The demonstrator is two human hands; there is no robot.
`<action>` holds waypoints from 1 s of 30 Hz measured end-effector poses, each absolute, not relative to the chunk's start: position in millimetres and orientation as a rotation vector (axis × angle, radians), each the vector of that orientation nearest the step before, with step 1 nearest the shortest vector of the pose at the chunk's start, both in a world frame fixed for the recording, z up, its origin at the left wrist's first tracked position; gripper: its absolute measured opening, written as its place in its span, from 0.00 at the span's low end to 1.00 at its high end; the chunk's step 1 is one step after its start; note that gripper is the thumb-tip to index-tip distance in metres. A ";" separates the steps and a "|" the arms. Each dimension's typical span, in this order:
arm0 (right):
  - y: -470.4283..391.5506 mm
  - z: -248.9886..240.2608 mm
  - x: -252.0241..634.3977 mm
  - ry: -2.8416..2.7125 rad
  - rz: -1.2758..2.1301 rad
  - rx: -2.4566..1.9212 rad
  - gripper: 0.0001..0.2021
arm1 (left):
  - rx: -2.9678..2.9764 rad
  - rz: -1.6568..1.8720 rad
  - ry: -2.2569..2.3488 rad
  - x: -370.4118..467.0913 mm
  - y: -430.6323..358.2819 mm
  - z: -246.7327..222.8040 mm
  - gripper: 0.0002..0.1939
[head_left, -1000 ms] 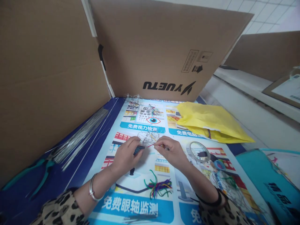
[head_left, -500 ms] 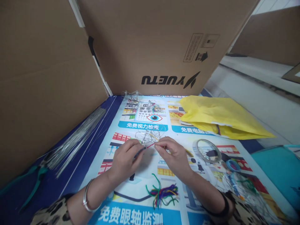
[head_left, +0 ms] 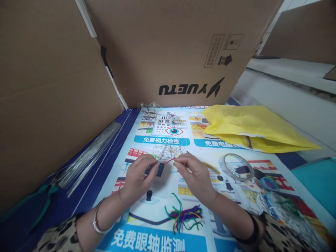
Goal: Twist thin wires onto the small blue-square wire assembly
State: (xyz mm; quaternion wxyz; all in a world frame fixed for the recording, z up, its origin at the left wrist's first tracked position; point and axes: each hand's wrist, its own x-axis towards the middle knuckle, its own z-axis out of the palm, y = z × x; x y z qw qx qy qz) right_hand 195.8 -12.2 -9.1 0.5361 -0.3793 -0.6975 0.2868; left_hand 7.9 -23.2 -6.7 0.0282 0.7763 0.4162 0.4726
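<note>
A short piece of red yarn point(head_left: 170, 161) sticks out from the pinched fingertips of my right hand point(head_left: 195, 178). My left hand point(head_left: 140, 176) is closed in a pinch at the near left side of a thin wire shape point(head_left: 165, 148); what lies between its fingertips is too small to make out. Behind the fingertips, the wire shape lies with a bit of yellow in it. Closer to me, a bundle of coloured yarn pieces point(head_left: 185, 213), green, purple, red and yellow, rests on the printed sheet point(head_left: 160, 194).
Straight wires point(head_left: 89, 154) and teal-handled pliers point(head_left: 44, 199) lie left. Right are a tape roll point(head_left: 238, 167), a smaller blue roll point(head_left: 270, 183), tangled wire point(head_left: 286, 213) and a yellow bag point(head_left: 252, 122). More wire shapes point(head_left: 149, 107) lie by the cardboard wall point(head_left: 157, 52).
My left fingertips have drawn back slightly left, away from the red yarn's end. My right hand still pinches the yarn. The view has shifted slightly.
</note>
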 end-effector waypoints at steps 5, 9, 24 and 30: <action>-14.3 -8.6 195.5 -1.682 0.650 -0.873 0.05 | 2.364 1.484 1.276 7.6 -24.1 -8.7 0.06; -15.2 -7.8 196.6 -1.716 0.630 -0.837 0.05 | 2.366 1.473 1.297 7.8 -24.7 -6.8 0.05; -13.5 -10.2 201.9 -1.734 0.600 -0.904 0.04 | 2.329 1.511 1.297 8.4 -25.8 -2.5 0.03; -14.9 -10.2 200.4 -1.781 0.526 -0.867 0.06 | 2.317 1.499 1.310 8.4 -25.7 -3.3 0.03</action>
